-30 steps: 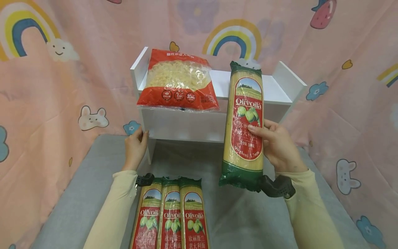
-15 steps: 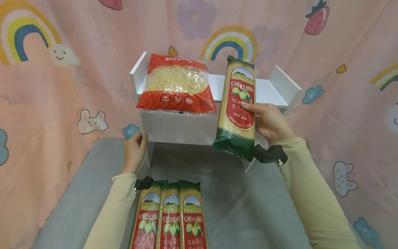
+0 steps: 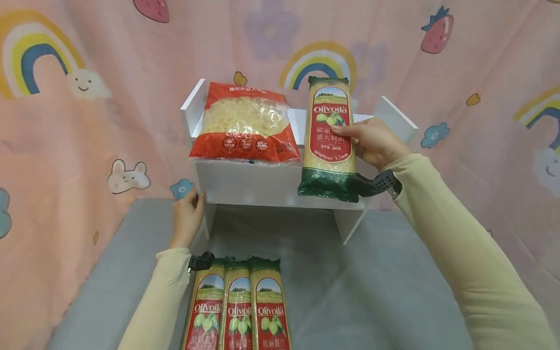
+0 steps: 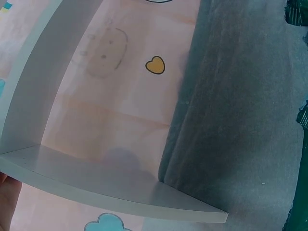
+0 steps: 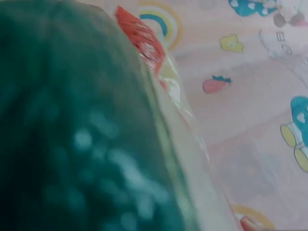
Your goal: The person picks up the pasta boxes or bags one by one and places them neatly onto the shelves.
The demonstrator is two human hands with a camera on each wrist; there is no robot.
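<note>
My right hand (image 3: 378,142) pinches a packet of spaghetti (image 3: 330,153) by its right edge, thumb across the red label. The packet stands nearly upright in front of the white shelf (image 3: 280,182), at its top board. Its green end (image 5: 86,125) blurs across much of the right wrist view. At the shelf's left side, my left hand (image 3: 187,216) holds the side panel with bent fingers; only a sliver of fingers (image 4: 8,202) shows in the left wrist view. A red bag of spiral pasta (image 3: 246,124) leans on the top board, left of the held packet.
Three more spaghetti packets (image 3: 238,308) lie side by side on the grey cloth (image 3: 350,291), before the shelf. The shelf's right upright (image 3: 395,116) rises beyond my right hand. A pink patterned curtain (image 3: 144,97) hangs behind.
My right hand has lifted the spaghetti packet up and leftward, closer to the red pasta bag, and straightened it. My left hand stays at the shelf's side. The view has tilted slightly upward.
</note>
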